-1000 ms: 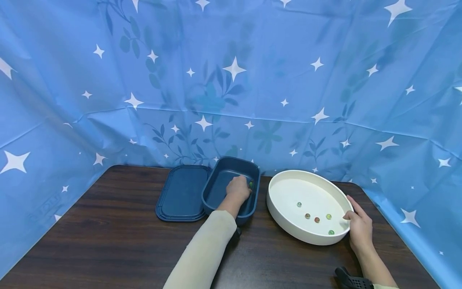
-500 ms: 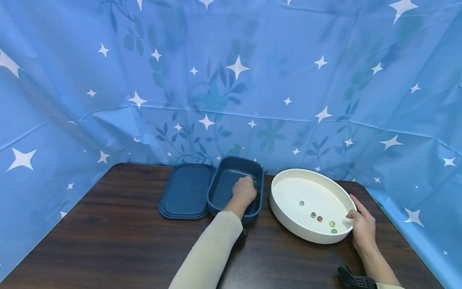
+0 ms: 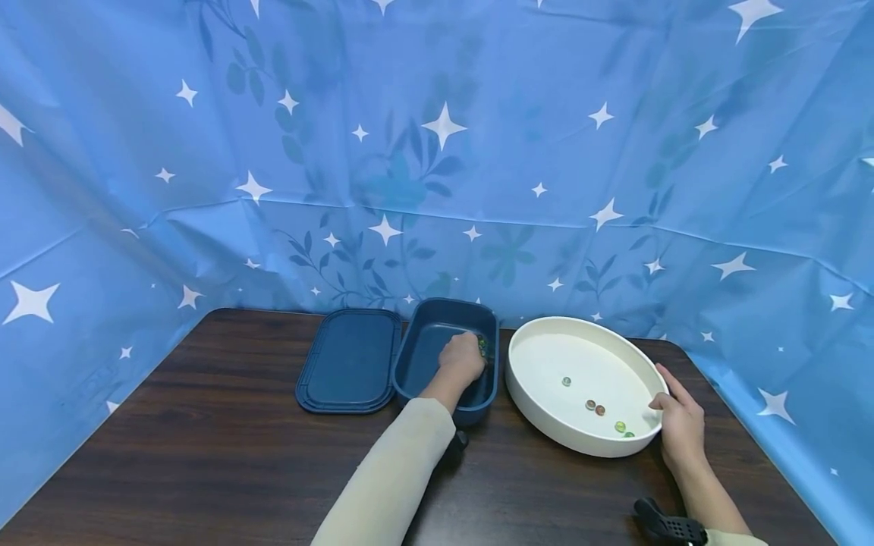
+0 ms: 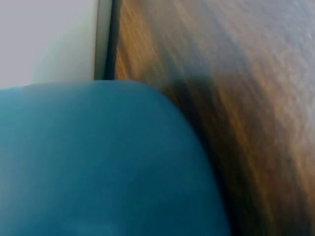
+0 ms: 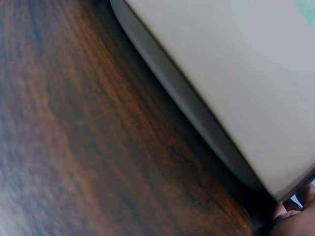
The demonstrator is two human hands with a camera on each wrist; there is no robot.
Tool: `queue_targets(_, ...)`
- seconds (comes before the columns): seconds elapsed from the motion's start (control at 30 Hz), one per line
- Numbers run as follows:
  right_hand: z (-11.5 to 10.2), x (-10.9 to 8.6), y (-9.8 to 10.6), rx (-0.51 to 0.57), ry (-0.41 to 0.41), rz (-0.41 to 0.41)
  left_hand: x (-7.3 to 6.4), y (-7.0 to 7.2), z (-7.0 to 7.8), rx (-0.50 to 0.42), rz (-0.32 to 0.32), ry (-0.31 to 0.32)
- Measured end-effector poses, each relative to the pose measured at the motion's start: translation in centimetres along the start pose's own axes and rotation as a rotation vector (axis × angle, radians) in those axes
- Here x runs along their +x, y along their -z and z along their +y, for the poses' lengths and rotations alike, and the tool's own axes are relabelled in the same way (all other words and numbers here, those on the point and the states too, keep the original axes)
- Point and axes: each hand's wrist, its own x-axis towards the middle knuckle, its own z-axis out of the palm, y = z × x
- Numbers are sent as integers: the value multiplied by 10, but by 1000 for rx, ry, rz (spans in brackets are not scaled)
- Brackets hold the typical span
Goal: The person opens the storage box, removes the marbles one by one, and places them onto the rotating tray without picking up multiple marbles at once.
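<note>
My left hand (image 3: 460,358) reaches down inside a deep dark-blue rectangular container (image 3: 401,371), knuckles up. Its fingertips are hidden under the back of the hand, so I cannot tell whether they pinch anything. Green glass marbles (image 3: 482,346) show just beyond the fingers, by the container's right wall. My right hand (image 3: 683,431) grips the right rim of a round white tray (image 3: 546,425), thumb over the edge and fingers along the outside. Several small marbles (image 3: 590,405) in brownish, clear and green lie on the tray's floor. The tray's outer side (image 5: 236,83) fills much of the right wrist view.
A flat blue lid (image 3: 350,362) lies left of the container. The dark wooden table (image 3: 205,447) carries everything, and a blue star-patterned curtain (image 3: 437,152) hangs behind and along both sides. The container's outer wall (image 4: 98,157) covers the lower left wrist view.
In the white tray, the yellow-green marble has rolled toward the near rim beside the green one, and the two brownish marbles have drawn closer together. Both hands stay nearly in place.
</note>
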Motion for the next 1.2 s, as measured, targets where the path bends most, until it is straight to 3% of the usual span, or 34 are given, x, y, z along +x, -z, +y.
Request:
queue_targets(0.4, 0, 0, -1, -10, 9, 6, -6, 26, -17, -99, 75, -131)
queue_targets(0.67, 1, 0, -1, -8, 14, 12, -16, 42, -5, -189, 119, -188)
queue_targets(0.87, 1, 0, 0, 1, 8, 10, -24, 38, 13, -237, 99, -262)
queue_targets(1.2, 3, -1, 0, -16, 36, 7, -31, 11, 46, -249, 48, -337)
